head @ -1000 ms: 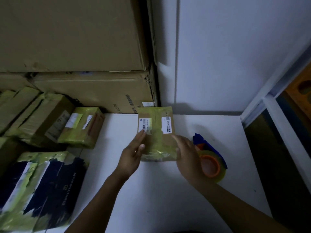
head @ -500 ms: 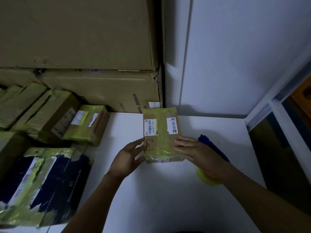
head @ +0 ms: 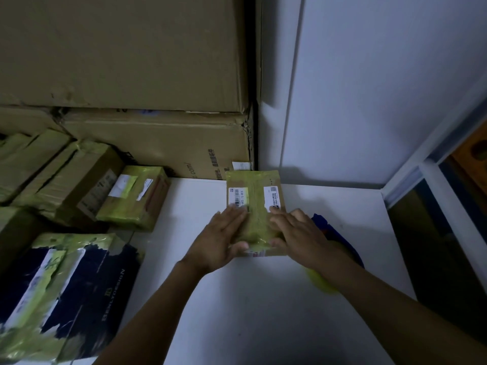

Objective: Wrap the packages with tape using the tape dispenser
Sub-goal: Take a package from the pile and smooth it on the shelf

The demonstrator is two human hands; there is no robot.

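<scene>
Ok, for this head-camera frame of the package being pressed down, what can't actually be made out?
- Tape dispenser: head view, mostly hidden behind the right hand and forearm; only a blue edge and a yellow blur show.
- Small package: its near half is covered by the left hand and the right hand.
- White labels: most print too small and dim to read.
- Dark package: cut off by the left edge.

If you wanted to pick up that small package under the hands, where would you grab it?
Probably by its two long sides, coming from above. The package lies flat on the table, narrow enough to pinch across. The left hand and right hand already press down near those edges.
</scene>
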